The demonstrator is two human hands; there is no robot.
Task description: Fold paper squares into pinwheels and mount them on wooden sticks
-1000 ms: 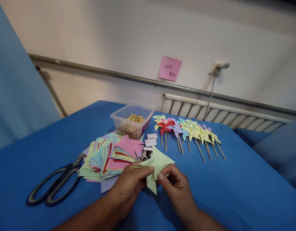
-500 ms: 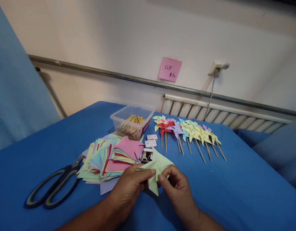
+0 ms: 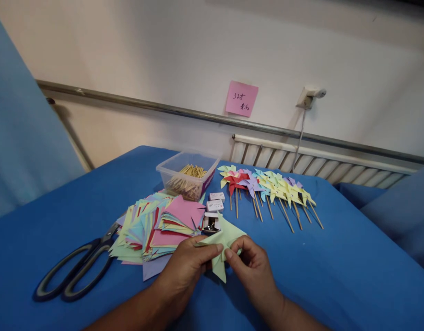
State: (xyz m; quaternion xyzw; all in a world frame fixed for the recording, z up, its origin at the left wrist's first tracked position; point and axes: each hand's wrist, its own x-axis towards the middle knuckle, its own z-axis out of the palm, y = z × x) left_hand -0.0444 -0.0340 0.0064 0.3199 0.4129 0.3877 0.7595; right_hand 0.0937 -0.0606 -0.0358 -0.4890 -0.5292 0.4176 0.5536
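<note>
Both my hands grip a pale green cut paper square (image 3: 223, 239) just above the blue table (image 3: 336, 276). My left hand (image 3: 187, 269) pinches its left flap with thumb and fingers closed. My right hand (image 3: 251, 269) pinches a flap near the paper's middle, fingers curled. One pointed corner of the paper hangs down between the two hands. Just left of my left hand lies a fanned pile of coloured paper squares (image 3: 157, 225).
Black-handled scissors (image 3: 74, 266) lie at the left. A clear plastic box of wooden sticks (image 3: 186, 177) stands behind the pile, with small white boxes (image 3: 214, 204) beside it. A row of finished paper pinwheels on sticks (image 3: 267, 188) lies at the back. A pink note (image 3: 241, 98) hangs on the wall.
The green paper's far flaps have been folded in closer to my fingers and the paper sits slightly lower. Both hands stay in nearly the same spot.
</note>
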